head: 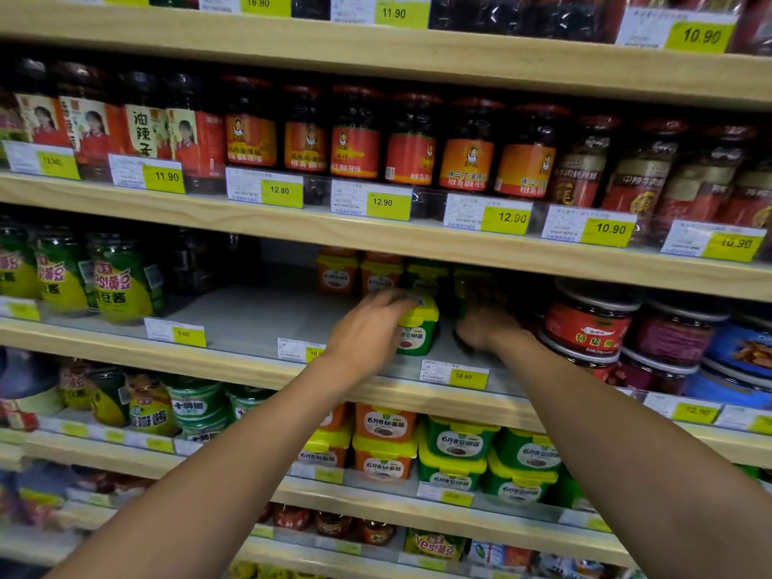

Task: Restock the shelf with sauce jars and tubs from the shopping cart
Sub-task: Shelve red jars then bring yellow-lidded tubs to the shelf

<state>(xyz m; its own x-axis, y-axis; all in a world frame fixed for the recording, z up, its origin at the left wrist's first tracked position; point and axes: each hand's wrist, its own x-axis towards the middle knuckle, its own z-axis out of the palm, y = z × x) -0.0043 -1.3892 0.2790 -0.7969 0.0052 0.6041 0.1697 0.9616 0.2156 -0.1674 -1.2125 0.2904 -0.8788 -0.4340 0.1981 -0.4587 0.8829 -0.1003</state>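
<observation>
A person's left hand [367, 328] curls its fingers over the yellow lid of a squarish green plastic tub [419, 334], seating it at the front of the grey shelf [250, 319], apparently label outward. The right hand [484, 332] is blurred in shadow; its fingers cannot be read.

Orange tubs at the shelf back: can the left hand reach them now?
Probably yes, once it releases the green tub: the left hand sits just before the orange tubs, nothing standing between.
</observation>
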